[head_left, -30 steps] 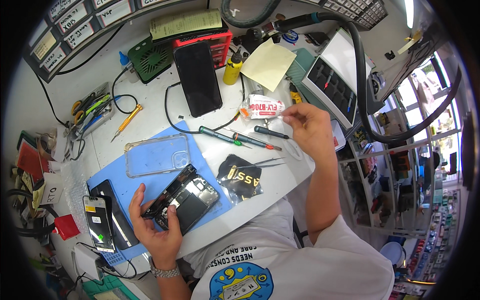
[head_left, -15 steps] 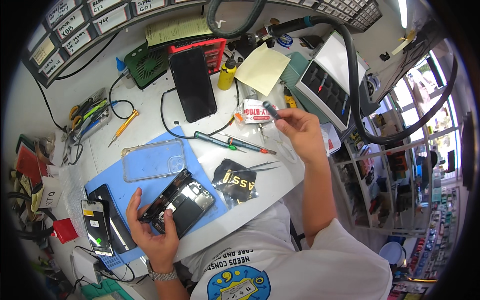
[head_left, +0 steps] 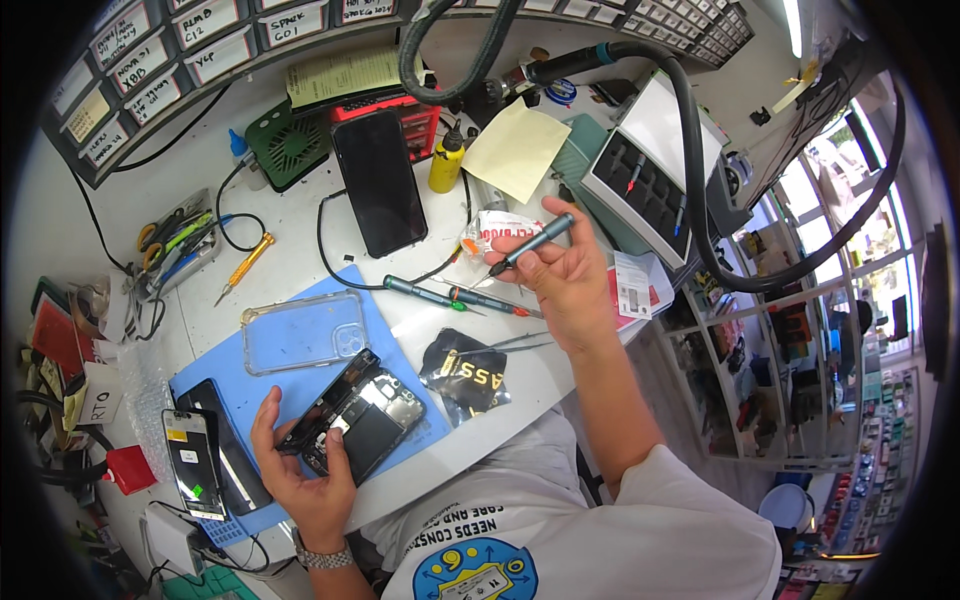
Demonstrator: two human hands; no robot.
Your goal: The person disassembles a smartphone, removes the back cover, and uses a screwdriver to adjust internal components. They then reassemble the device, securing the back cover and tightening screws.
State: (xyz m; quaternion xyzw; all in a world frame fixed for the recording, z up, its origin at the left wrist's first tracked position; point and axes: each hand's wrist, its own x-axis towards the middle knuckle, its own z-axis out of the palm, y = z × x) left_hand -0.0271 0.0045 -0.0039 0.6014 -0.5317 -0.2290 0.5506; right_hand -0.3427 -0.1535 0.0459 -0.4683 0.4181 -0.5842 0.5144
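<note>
An opened phone (head_left: pixel 372 420), its battery and boards bare, tilts over the blue mat (head_left: pixel 290 318). My left hand (head_left: pixel 312 478) is closed on its near left edge, thumb on the inside and fingers behind. Up to the right, my right hand (head_left: pixel 560 270) holds a grey precision screwdriver (head_left: pixel 538 244) between thumb and fingers, its thin tip pointing down left. Two more screwdrivers, a teal one (head_left: pixel 415 292) and a dark one (head_left: pixel 490 301), lie on the table below it. A clear phone case (head_left: pixel 305 335) rests on the mat beyond the opened phone.
A black phone (head_left: pixel 380 180) stands propped at the back beside a yellow bottle (head_left: pixel 447 163). Tweezers (head_left: pixel 505 343) lie by a black pouch (head_left: pixel 465 375). A detached screen (head_left: pixel 195 465) is at the left. The screwdriver box (head_left: pixel 640 185) sits back right, under a thick black hose (head_left: pixel 700 180).
My right hand has moved slightly left and turned palm up, swinging the screwdriver so its length and tip show. My left hand keeps its hold on the phone.
</note>
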